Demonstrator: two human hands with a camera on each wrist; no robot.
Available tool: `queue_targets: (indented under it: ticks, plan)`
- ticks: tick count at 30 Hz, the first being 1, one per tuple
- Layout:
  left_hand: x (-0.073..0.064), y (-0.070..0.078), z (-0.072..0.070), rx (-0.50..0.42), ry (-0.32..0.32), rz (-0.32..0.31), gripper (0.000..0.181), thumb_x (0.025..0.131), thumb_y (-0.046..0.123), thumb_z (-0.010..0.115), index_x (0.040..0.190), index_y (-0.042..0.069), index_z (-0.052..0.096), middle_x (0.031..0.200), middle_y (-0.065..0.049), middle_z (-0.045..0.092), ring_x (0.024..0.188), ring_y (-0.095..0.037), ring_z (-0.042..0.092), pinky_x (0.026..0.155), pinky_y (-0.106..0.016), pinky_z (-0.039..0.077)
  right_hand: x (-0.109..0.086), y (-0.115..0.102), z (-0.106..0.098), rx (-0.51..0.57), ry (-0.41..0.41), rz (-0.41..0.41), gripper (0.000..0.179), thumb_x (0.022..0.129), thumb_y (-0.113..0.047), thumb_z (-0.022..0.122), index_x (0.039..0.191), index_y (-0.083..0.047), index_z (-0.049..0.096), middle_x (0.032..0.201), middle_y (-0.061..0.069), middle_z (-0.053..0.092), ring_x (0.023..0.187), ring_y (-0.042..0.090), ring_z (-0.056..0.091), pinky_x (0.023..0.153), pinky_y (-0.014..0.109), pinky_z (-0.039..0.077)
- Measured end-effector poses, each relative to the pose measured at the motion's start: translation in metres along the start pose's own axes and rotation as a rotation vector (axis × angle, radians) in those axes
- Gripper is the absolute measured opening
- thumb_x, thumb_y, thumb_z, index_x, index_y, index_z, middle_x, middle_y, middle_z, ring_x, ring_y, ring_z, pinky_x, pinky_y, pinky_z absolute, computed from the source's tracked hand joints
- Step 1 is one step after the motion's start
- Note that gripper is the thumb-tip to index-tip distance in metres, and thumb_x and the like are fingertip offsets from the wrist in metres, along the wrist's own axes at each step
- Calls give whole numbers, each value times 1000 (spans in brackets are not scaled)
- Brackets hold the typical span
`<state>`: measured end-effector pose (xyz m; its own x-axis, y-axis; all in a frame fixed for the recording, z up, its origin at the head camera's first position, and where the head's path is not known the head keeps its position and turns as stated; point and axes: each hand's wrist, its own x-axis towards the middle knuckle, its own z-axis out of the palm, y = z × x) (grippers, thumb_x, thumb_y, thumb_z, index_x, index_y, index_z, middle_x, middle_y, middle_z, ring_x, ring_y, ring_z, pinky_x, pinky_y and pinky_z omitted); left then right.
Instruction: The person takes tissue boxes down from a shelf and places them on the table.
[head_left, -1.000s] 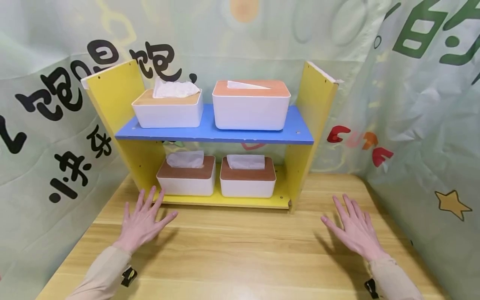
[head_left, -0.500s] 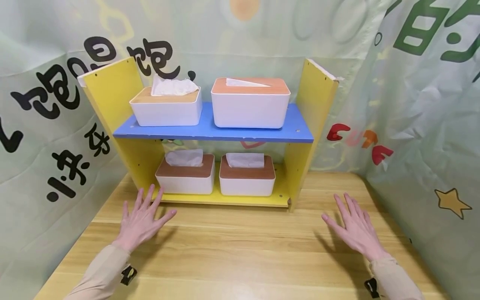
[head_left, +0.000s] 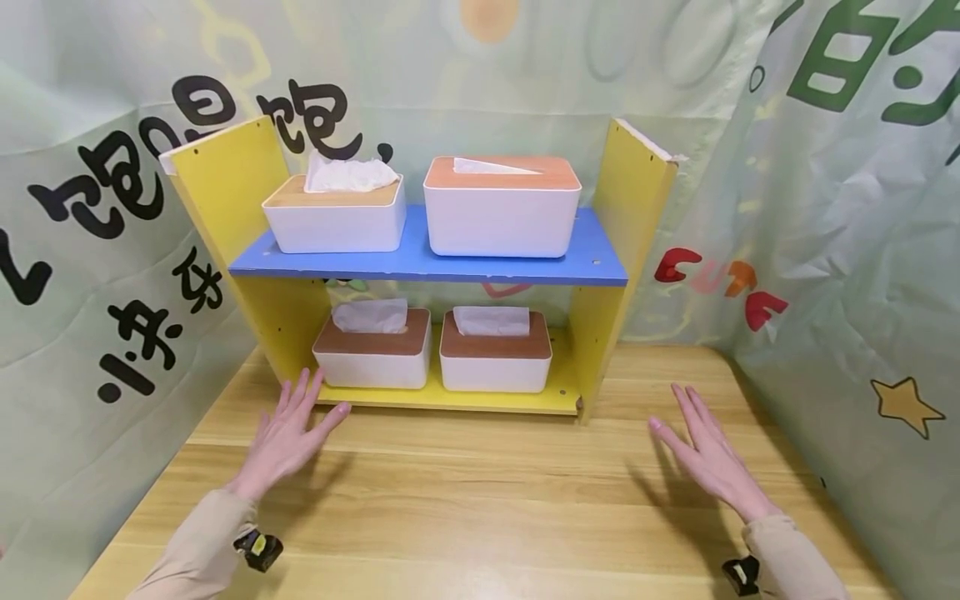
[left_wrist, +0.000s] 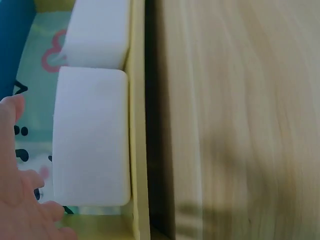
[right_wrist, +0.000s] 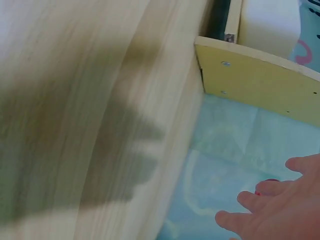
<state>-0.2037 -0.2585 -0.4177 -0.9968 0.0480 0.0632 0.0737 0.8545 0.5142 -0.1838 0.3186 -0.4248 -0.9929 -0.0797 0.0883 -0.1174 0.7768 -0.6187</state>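
Note:
My left hand (head_left: 283, 442) hovers over the table, fingers straight and holding nothing, with its fingertips near the shelf's lower left corner. Over the right side of the table, my right hand (head_left: 708, 454) is held in the air with straight fingers and nothing in it. Between and beyond them stands a yellow shelf (head_left: 633, 217) with a blue middle board (head_left: 420, 268). Two white tissue boxes with wooden lids sit on top, a left one (head_left: 337, 229) and a taller right one (head_left: 501, 223). Below are a lower left tissue box (head_left: 372, 369) and a lower right tissue box (head_left: 495, 375).
A wooden table (head_left: 480, 500) carries the shelf. Behind and on both sides hangs a pale printed cloth (head_left: 825, 250) with lettering and a star. Tissues stick out of the boxes' lids. A dark wrist camera (head_left: 258, 550) is strapped below the left sleeve.
Both hands have turned slightly on edge, their fingers closer together than before. The shelf and the tissue boxes have stayed in place.

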Motion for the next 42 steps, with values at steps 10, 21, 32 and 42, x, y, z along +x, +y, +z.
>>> queue_targets:
  ticks: [10, 21, 32, 42]
  plan:
    - [0, 9, -12, -281, -1, -23, 82, 103, 59, 40, 159, 33, -14, 169, -12, -9, 153, -52, 0, 115, -78, 6, 2, -9, -8, 204, 3, -42, 75, 108, -38, 40, 162, -8, -3, 166, 32, -4, 149, 59, 1, 112, 80, 8]
    - [-3, 23, -24, -619, 84, -80, 89, 103, 51, 49, 158, 28, -17, 167, 3, -13, 158, -31, -2, 127, -54, 8, 4, -28, -17, 429, 7, -37, 69, 110, -36, 32, 162, -7, -2, 167, 29, -1, 150, 55, 8, 123, 65, 11]
    - [-4, 38, -38, -842, 166, -266, 100, 98, 52, 57, 161, 21, -14, 168, 7, -11, 158, -17, -5, 130, -39, 5, 7, -38, -24, 612, 39, -111, 65, 111, -34, 30, 162, -5, 4, 165, 29, 9, 132, -14, 33, 102, 1, 33]
    - [5, 43, -64, -1015, 268, -242, 103, 98, 43, 63, 161, 19, -15, 169, 5, -14, 158, -14, -9, 129, -30, 2, 9, -58, -30, 767, 37, -209, 60, 110, -25, 34, 162, -7, 10, 159, 10, 24, 126, -17, 43, 101, 5, 39]
